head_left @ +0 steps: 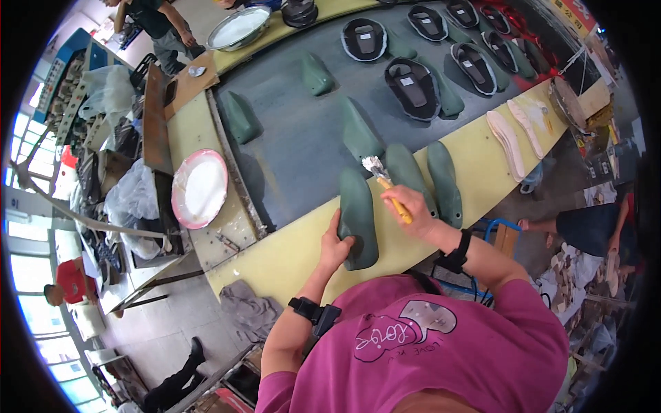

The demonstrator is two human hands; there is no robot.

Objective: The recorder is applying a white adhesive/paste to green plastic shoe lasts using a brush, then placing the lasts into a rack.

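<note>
My left hand [335, 246] is wrapped round the near part of a dark green shoe last [357, 213], which lies sole up on the yellow table edge. In my right hand [412, 206] is a brush [391, 192] with a yellow handle. White paste coats its bristles, close to the far end of the held last. Two more green lasts, one partly behind the brush [406, 165] and one farther right [445, 180], lie just beyond my right hand. Another green last [359, 131] rests on the grey surface ahead of the brush.
At the left stands a pink-rimmed basin [225, 180] of white paste; another basin [237, 29] is at the back. Several dark shoe uppers [415, 88] and green lasts sit on the grey belt [289, 127]. Pale insoles [506, 146] lie right. Other people stand around.
</note>
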